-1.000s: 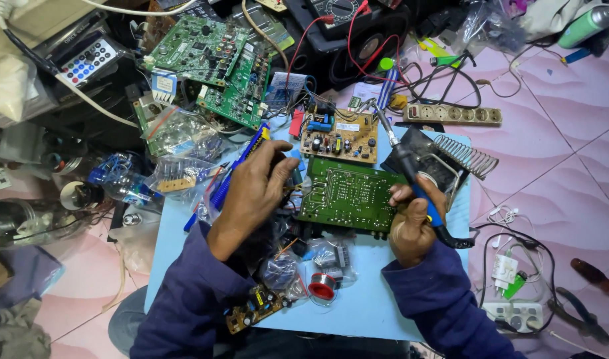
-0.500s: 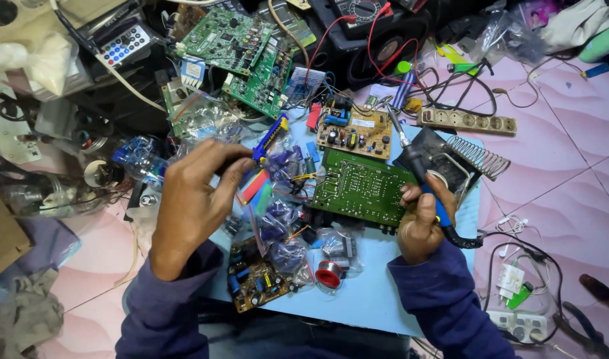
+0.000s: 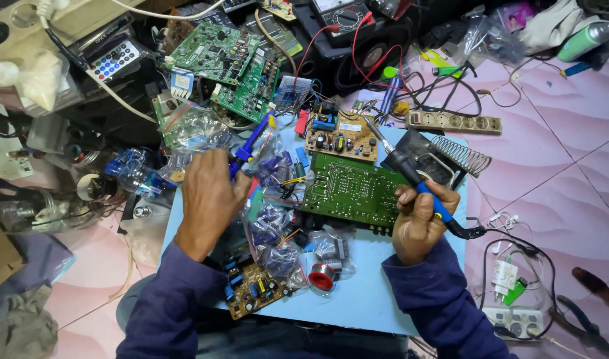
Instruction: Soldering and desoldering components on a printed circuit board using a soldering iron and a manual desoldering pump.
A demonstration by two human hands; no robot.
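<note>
Soldering paused. Right hand point(image 3: 419, 223) grips the soldering iron point(image 3: 411, 174), tip raised clear of the green circuit board point(image 3: 353, 191) lying centre on the blue mat point(image 3: 358, 292). Left hand point(image 3: 209, 194) closes on a blue desoldering pump point(image 3: 250, 143) (previously on the board; now moved left). Next move, judged: bring both tools to a joint.

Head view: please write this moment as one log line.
left hand: on blue tool | right hand: holds soldering iron | green board: between hands, on blue mat
</note>
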